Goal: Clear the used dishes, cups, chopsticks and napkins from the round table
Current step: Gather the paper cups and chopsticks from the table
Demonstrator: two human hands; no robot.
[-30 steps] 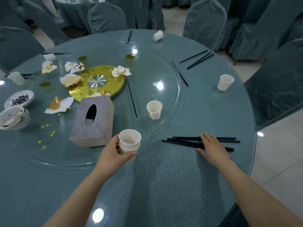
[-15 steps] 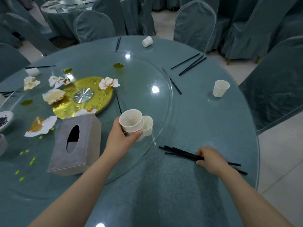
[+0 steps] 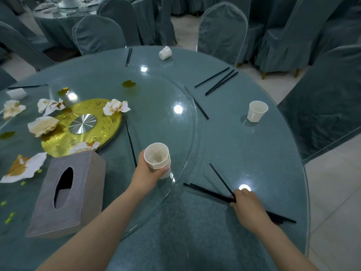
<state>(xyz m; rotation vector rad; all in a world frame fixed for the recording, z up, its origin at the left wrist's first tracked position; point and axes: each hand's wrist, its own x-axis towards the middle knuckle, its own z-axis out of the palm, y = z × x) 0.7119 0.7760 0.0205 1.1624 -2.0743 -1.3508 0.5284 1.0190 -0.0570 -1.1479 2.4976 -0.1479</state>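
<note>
The left hand [image 3: 145,174] grips stacked white cups [image 3: 157,159] at frame centre. The right hand [image 3: 247,204], lower right, pinches black chopsticks [image 3: 211,193] on the bench [image 3: 244,153].

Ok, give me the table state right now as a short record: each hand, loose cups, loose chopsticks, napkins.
left hand: holds stacked cups
right hand: grips chopstick bundle
upright cup: right side of table
tipped cup: far edge, on its side
loose chopsticks: far right; more on the glass turntable
napkins: soiled, around the gold disc
tissue box: near left
</note>
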